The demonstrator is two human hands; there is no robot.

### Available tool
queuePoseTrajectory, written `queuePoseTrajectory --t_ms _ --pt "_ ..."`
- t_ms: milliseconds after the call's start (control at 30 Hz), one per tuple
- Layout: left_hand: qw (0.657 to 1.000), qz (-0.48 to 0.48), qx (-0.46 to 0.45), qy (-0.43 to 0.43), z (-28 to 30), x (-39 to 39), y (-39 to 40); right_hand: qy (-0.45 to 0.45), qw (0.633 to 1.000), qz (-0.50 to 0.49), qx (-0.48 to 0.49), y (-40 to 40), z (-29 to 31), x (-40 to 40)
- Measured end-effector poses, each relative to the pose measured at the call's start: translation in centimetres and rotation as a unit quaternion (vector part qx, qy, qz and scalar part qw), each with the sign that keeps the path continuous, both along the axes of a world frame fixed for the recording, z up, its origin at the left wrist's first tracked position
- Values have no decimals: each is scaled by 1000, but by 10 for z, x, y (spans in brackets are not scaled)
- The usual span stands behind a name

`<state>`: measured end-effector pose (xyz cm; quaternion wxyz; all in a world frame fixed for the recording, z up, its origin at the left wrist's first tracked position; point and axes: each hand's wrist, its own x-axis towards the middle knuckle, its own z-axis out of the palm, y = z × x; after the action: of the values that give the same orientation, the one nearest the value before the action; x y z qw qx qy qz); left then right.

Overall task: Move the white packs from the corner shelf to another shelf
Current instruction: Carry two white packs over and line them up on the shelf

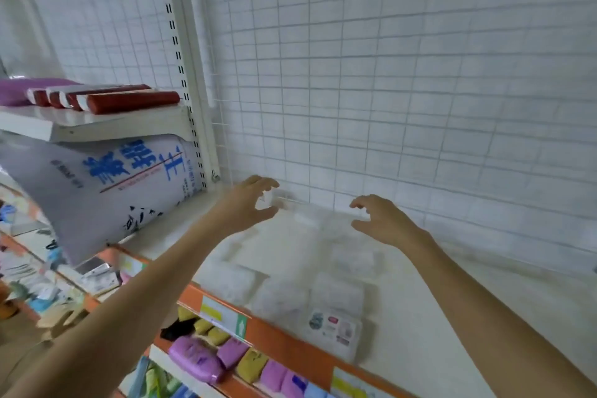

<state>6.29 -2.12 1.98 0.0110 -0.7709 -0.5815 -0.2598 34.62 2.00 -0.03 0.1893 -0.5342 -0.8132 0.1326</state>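
Note:
A clear-wrapped bundle of white packs (303, 284) lies flat on the cream shelf (452, 317), reaching from the back grid to the orange front edge. A printed label (334, 328) shows at its near end. My left hand (250, 203) hovers over the bundle's far left corner, fingers and thumb spread and curved, holding nothing. Over the far right corner my right hand (382, 220) is held the same way, empty. Whether the fingertips touch the wrap is not clear.
A white wire grid (387, 90) backs the shelf. A large white bag with blue characters (106, 184) leans on the left. Above it a shelf (80, 123) carries red-and-white rolls (106, 98). Purple and olive packs (232, 355) fill the shelf below.

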Motion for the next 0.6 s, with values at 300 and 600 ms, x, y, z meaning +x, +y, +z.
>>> queuePoseTrajectory --t_ms 300,600 --pt "980 -81 -169 59 -63 8 132 5 989 -56 -134 53 -44 -13" --pt "958 -214 -180 54 -105 4 186 67 970 -141 -185 56 -59 -21"
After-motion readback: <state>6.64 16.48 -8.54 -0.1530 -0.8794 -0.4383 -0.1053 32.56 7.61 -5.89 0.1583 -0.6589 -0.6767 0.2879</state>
